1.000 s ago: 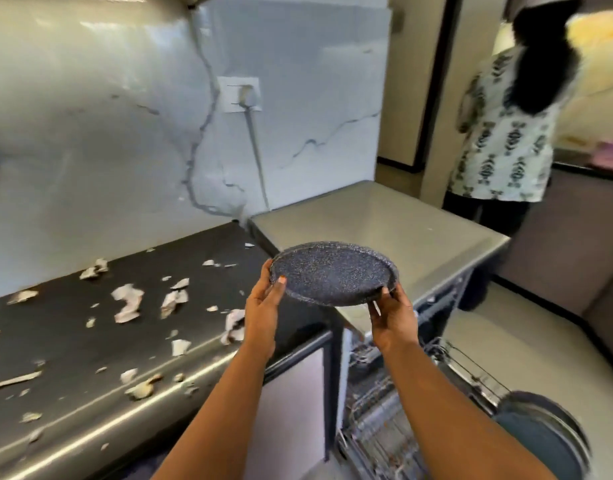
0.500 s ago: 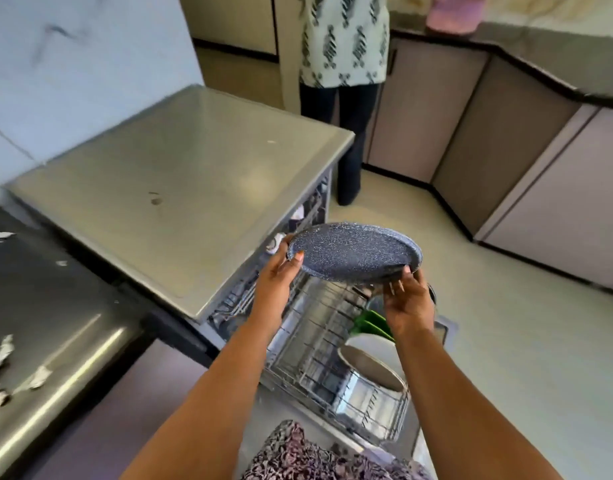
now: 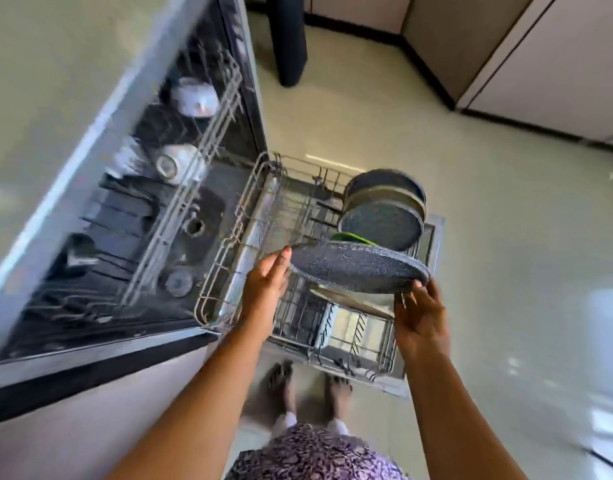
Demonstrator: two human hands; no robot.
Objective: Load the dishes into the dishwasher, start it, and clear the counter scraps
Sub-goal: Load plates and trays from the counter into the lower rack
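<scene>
Speckled plate (image 3: 357, 266) held nearly flat, tipped a little, directly above the lower rack (image 3: 208, 299), not touching its wires. My left hand (image 3: 263, 285) grips the plate's rim on the side nearer the dishwasher tub (image 3: 180, 258): thumb on top, fingers curled beneath. My right hand (image 3: 421, 317) takes the opposite rim, out over the rack's outer side, pinching the edge lightly between thumb and fingertips, fingers only loosely bent. The rack is pulled out over the open door. At the rack's far end three matching dark plates (image 3: 384, 220) stand on edge, close together. Just nearer than those, a green item (image 3: 353, 238) shows past the held plate's far rim; I cannot tell what it is. Below the held plate, inside the rack, a steel dish (image 3: 353, 303) lies partly hidden. Beyond the rack's inner side, the upper rack (image 3: 215, 126) carries white cups (image 3: 194, 97); blurred. My bare feet (image 3: 280, 379) are on the floor at the rack's near end.
</scene>
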